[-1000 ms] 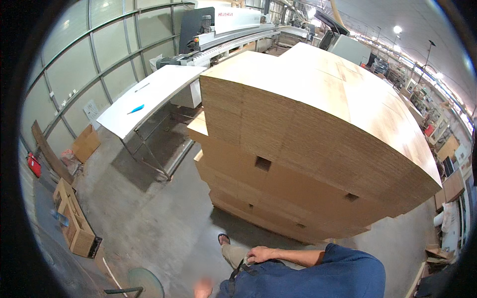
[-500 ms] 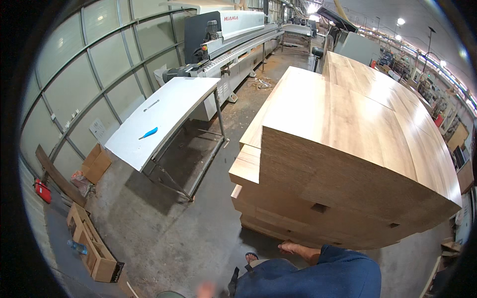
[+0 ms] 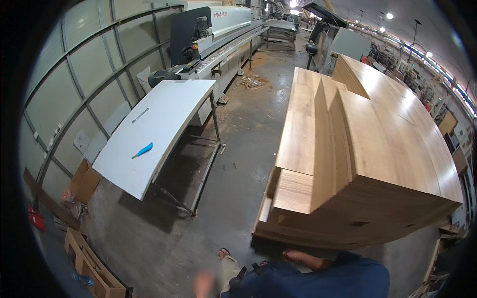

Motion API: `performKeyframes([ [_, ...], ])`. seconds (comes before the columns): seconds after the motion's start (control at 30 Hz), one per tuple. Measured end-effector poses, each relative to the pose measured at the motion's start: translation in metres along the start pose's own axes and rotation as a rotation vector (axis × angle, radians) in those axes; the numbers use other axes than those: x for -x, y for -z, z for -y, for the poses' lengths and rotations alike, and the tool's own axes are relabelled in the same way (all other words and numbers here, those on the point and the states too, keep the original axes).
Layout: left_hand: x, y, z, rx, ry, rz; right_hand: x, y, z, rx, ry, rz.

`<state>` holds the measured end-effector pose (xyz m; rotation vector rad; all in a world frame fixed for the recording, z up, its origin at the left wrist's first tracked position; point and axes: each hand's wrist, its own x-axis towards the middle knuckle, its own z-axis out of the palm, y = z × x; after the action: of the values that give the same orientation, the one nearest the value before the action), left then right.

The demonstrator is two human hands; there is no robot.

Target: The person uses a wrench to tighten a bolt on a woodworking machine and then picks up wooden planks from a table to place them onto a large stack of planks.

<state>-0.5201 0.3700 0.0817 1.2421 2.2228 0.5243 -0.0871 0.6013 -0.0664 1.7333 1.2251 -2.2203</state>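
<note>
Nearest to me, the left hand (image 3: 202,284) is a blurred patch at the lower edge; I cannot tell how far its grip is open or whether it has hold of anything. The right hand (image 3: 293,256) is at the near end of the panel stack (image 3: 400,149); I make out nothing in that grip, but it is too small for me to judge how far its fingers are curled, or whether they touch the boards. A sandalled foot (image 3: 224,253) leaves toes bare, so a dropped board could hurt them.

The stack stands ahead and to my right, its side stepped, with lower panels (image 3: 295,141) jutting beyond the upper ones. A leg or hip passing too close could catch those corners, and a pull on one board could slide its neighbours if they are loose.

Across the aisle, the white table (image 3: 164,107) carries a blue-handled tool (image 3: 143,150) near its edge; a knock could send it off. The table's low metal rail (image 3: 206,174) could trip a foot set too far left. Farther on, litter (image 3: 253,82) beside the long machine (image 3: 223,27) could make footing slippery.
</note>
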Motion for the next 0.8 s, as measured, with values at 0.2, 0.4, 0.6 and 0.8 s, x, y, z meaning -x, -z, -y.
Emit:
performKeyframes([
  [0.2, -0.107, 0.108, -0.001, 0.057, 0.048, 0.003, -0.016, -0.033, 0.027, 0.303, 0.246, -0.008],
  [0.4, -0.184, 0.186, -0.018, 0.121, -0.033, -0.022, -0.002, -0.129, 0.147, 0.082, -0.035, -0.186],
  [0.6, -0.274, 0.216, -0.044, 0.244, -0.298, -0.077, -0.015, -0.142, 0.178, -0.059, -0.090, -0.213],
  [0.8, -0.375, 0.240, -0.067, 0.041, -0.477, -0.368, -0.042, -0.147, 0.168, -0.066, -0.094, -0.264],
])
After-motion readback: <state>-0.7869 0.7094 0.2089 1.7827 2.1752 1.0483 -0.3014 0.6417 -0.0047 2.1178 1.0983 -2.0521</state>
